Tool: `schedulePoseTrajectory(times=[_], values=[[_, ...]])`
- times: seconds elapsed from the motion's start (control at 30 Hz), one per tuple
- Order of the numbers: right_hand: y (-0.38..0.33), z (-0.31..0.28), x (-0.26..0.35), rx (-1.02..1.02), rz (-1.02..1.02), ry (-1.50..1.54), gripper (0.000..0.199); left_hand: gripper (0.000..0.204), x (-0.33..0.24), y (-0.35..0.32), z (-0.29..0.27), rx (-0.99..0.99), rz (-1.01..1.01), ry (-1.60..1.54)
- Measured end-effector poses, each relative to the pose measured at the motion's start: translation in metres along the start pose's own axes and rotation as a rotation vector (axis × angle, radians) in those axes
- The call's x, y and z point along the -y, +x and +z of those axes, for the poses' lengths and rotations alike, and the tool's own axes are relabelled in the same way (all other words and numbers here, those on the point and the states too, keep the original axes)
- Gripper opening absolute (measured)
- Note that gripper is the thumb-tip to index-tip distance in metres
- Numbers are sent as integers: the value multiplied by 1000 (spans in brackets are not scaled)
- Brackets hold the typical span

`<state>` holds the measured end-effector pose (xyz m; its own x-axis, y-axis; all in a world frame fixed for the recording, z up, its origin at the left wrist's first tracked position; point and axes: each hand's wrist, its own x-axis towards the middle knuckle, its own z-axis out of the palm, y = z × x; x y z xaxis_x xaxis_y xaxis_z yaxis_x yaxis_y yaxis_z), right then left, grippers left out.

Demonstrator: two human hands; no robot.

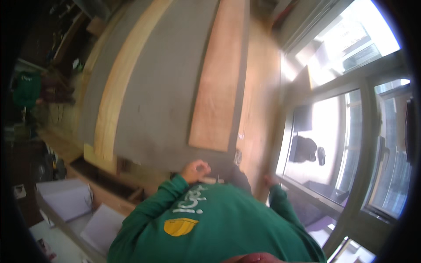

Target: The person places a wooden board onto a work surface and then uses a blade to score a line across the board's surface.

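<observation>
Directly ahead of the curled left hand [196,170], a reddish plank [219,74] is seen lying lengthwise, running away across the grey counter [162,96]; the right hand [268,180], farther off, cannot be judged.

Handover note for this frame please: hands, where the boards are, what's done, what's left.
Left hand: curled into a loose fist at the near end of the grey board; whether it grips anything is unclear.
Right hand: only partly in view, at the right edge of the stack beside the window frame; grip unclear.
A reddish plank lies on the grey board, a pale wood strip along its left.
Done or left: cannot tell from this blurred view.
</observation>
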<state>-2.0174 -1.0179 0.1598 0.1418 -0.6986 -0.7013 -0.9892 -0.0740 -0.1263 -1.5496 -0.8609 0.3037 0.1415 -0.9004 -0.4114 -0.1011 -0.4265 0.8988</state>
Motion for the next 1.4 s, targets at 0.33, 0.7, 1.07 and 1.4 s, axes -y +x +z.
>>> schedulePoseTrajectory(times=[0.33, 0.7, 1.07, 1.4], values=[[100, -100, -21, 336, 240, 489, 34, 42, -80, -51, 56, -26, -220, 5], [79, -207, 72, 183, -184, 208, 57, 33, -38, -1, 62, -211, -176, 5], [317, -289, 12, 269, -455, -281, 38, 51, -111, 107, 115, -386, -322, 51], [453, -332, -72, 670, 48, 200, 39, 24, -278, 301, 213, -169, -205, -391]])
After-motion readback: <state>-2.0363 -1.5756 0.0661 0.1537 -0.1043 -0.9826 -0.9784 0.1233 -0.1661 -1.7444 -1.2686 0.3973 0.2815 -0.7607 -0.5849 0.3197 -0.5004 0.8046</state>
